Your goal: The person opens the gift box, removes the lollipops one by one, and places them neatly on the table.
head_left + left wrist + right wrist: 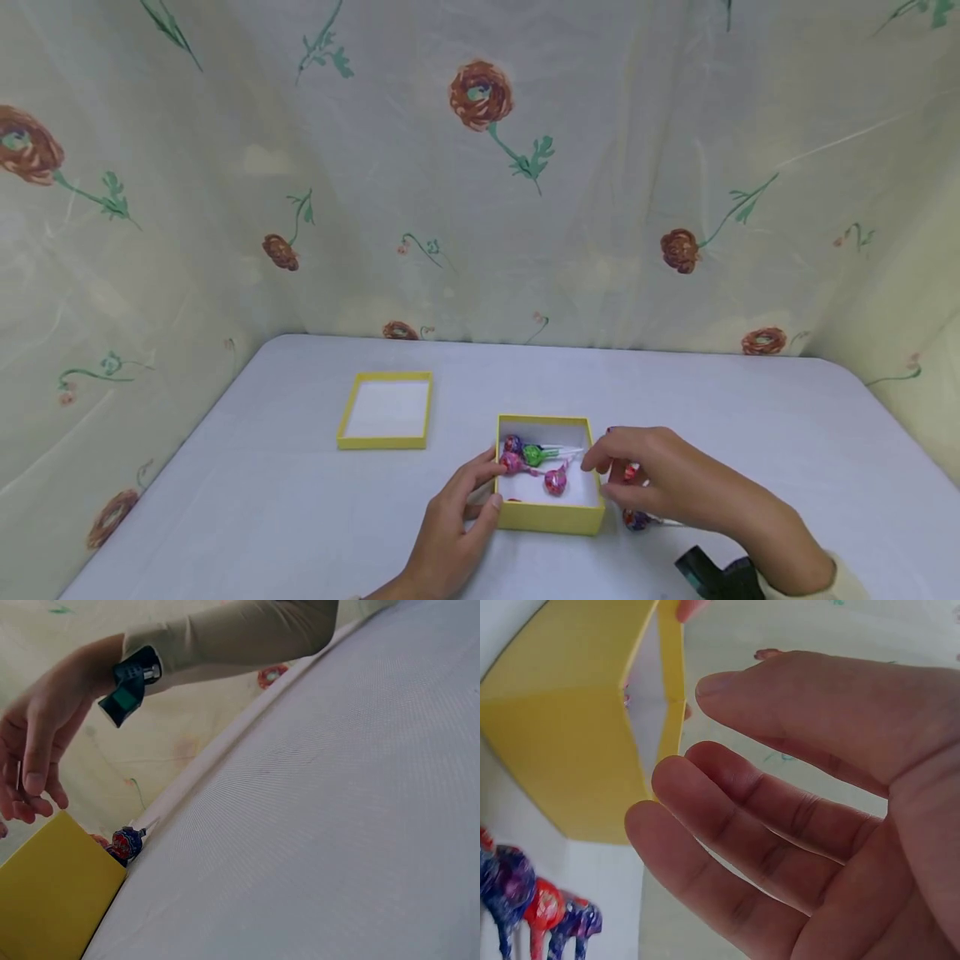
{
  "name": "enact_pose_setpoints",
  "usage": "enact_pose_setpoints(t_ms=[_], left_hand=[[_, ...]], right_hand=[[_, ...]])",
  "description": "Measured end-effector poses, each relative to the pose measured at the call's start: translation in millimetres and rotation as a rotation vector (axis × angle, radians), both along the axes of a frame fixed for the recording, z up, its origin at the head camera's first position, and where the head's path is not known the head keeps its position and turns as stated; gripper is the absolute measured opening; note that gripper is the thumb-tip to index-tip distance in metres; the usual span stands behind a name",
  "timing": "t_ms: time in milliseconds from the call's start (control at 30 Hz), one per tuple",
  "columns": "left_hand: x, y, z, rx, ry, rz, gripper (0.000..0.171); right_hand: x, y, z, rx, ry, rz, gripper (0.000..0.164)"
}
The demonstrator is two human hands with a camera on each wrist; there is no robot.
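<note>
A yellow box [551, 518] with a white inside stands on the table and holds several wrapped lollipops, among them a green lollipop [533, 455] and a pink lollipop [556, 482]. My left hand [455, 523] rests its fingers against the box's left side. Over the box's right rim hovers my right hand [645, 468], its fingers loosely bent; in the right wrist view nothing lies between thumb and fingers. Right of the box, partly hidden under that hand, lie more lollipops, including a dark blue lollipop [635, 519] and a red lollipop [546, 904].
The box's shallow yellow lid [385, 444] lies inside up on the white table [247, 500], left of and behind the box. A flowered curtain [585, 250] hangs along the back and sides. A dark strap device [131, 686] sits on the right wrist.
</note>
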State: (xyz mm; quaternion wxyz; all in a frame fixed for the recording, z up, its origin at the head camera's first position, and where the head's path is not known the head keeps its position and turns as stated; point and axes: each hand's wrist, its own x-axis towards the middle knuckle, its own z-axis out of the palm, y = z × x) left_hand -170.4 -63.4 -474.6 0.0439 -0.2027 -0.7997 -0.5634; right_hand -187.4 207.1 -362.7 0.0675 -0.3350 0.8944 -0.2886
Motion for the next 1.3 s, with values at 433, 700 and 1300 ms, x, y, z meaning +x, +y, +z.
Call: enact_pose_setpoints(t_ms=[433,700,1300], left_hand=[[-0.9,0,-0.8,-0.005,-0.047,0.007,0.029],[-1.6,-1,-3.3,0.007,-0.003,-0.004,0.029],[-2.4,0,-1.3,0.021,-0.045,-0.010,0.029]], right_hand=[[-15.5,-17,-2.7,0.009,0.019,-0.006,0.018],[-26.2,-23,-13.3,0.016,0.059,-0.002,0.017],[-37.4,-37,-31.6,0.060,0.003,-0.041,0.018]])
